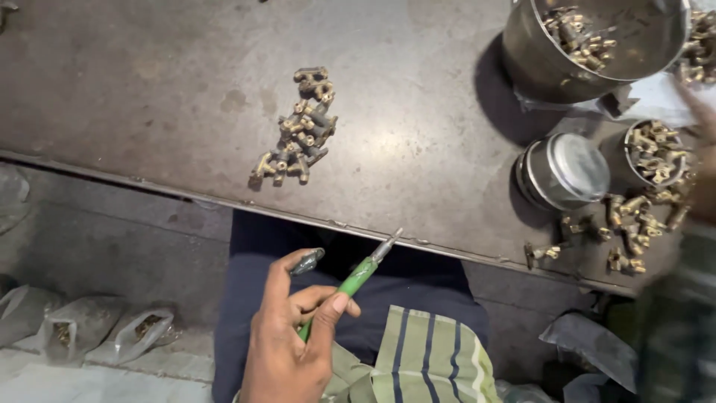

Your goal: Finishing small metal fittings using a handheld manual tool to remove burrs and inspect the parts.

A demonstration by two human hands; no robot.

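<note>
Though clenched firmly enough in the left hand [287, 351], thumb and curled fingers wrapped round the green-handled tool [356, 277], looks spread thin: also pinching a small dark piece [306, 261] at the forefinger's tip, all of it held over the lap, just off the near edge of the counter [149, 89]. Likely to lose that piece to the floor if loosened or twisted, with nothing beneath to catch it. Could also jab with the tool's bare metal tip, angled up toward the counter edge. Off at the right border, blurred, can just make out the right hand [705, 172] beside the small cup of brass fittings [656, 153]; cannot tell whether open or closed. Might sweep the loose fittings [634, 224] near the edge off the counter, or tip the cup, by a hasty reach. Well apart from both hands: heap of fittings [298, 130] mid-counter.
</note>
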